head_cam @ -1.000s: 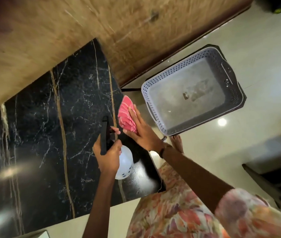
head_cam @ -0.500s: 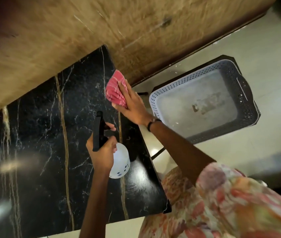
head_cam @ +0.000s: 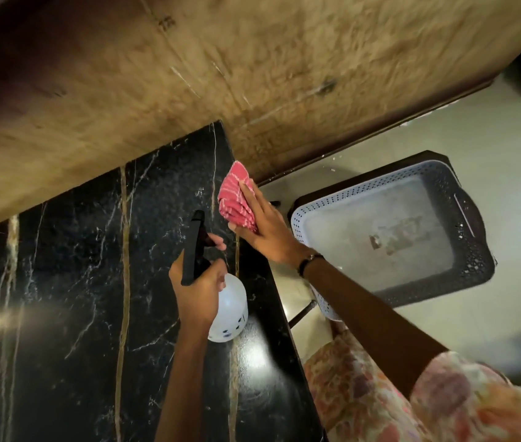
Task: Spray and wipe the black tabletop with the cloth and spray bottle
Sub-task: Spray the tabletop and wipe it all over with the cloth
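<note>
While pressed flat under the right hand (head_cam: 265, 231) — red striped cloth (head_cam: 237, 199), crumpled; spray bottle (head_cam: 229, 306) in left-hand (head_cam: 200, 288) grip.

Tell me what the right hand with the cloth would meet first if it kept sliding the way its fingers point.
The right hand points up the tabletop's right edge toward the far corner. Pushing the red cloth on, it would probably first meet the wooden wall panel behind the table, though depth there is hard to judge.
</note>
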`<state>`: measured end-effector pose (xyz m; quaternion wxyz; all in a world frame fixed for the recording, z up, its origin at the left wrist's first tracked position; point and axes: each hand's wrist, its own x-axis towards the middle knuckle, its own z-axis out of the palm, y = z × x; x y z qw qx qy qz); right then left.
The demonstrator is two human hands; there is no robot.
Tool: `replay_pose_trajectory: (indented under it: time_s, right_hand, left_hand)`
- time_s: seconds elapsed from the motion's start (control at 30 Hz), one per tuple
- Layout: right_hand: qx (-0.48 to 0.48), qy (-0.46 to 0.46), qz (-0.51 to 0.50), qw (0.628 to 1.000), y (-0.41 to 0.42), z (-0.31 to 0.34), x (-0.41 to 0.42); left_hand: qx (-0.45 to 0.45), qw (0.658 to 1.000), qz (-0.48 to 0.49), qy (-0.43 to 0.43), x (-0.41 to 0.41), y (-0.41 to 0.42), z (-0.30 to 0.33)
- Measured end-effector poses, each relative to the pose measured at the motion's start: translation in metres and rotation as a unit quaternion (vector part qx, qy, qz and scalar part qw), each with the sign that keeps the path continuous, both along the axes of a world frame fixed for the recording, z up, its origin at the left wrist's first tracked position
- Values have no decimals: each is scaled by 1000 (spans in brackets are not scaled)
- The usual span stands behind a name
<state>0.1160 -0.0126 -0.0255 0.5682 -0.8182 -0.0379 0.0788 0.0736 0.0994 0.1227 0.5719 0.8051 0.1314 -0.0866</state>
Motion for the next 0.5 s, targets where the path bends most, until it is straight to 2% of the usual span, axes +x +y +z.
replay_pose_trajectory:
  time_s: [0.27, 0.4, 0.5]
  right_hand:
    - [3, 51, -36, 998, 1, 9, 139]
    - [-25, -17, -64, 998, 10, 4, 95]
    - [-77, -35, -60, 995, 12, -3, 50]
  left_hand:
    - [6, 1000, 3, -7, 20, 21, -1]
    - [3, 1000, 27, -10, 32, 40, 5]
    - [-23, 998, 52, 0, 47, 65, 9]
